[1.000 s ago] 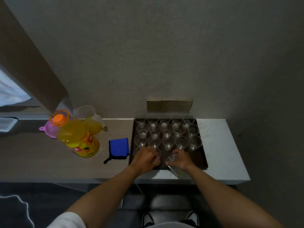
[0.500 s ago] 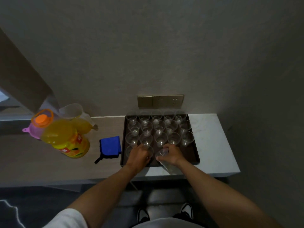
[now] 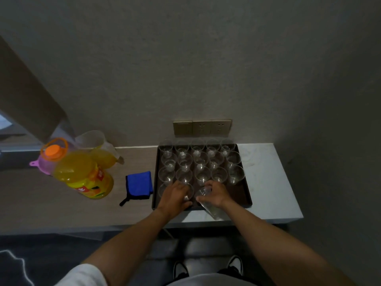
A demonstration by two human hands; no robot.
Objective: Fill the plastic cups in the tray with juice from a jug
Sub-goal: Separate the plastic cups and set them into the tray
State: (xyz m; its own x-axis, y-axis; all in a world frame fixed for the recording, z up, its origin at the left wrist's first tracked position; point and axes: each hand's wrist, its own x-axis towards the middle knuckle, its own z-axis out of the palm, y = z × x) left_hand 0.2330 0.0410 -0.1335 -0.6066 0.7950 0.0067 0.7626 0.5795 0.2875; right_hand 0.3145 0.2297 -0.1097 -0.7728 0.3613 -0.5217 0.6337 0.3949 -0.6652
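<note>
Dimly lit room: a grey textured wall [image 3: 206, 58] fills the upper frame, carrying a brass-coloured switch-and-socket plate [image 3: 202, 127] at centre; below it a counter [image 3: 274, 182] spans the frame, wood-grain left, white right, over dark floor [image 3: 41, 254].

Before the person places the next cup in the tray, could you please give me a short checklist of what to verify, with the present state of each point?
1. Right hand grips the stack of clear cups: ok.
2. Left hand is on a cup in the near row of the tray: ok; whether that cup stands fully upright: cannot tell.
3. Free room in the near row right of the hands: ok.
4. The other cups stand upright in rows: ok.
5. Cups hold juice: not ok, all look empty.
6. Jug with juice and juice bottle ready on the left: ok.
</note>
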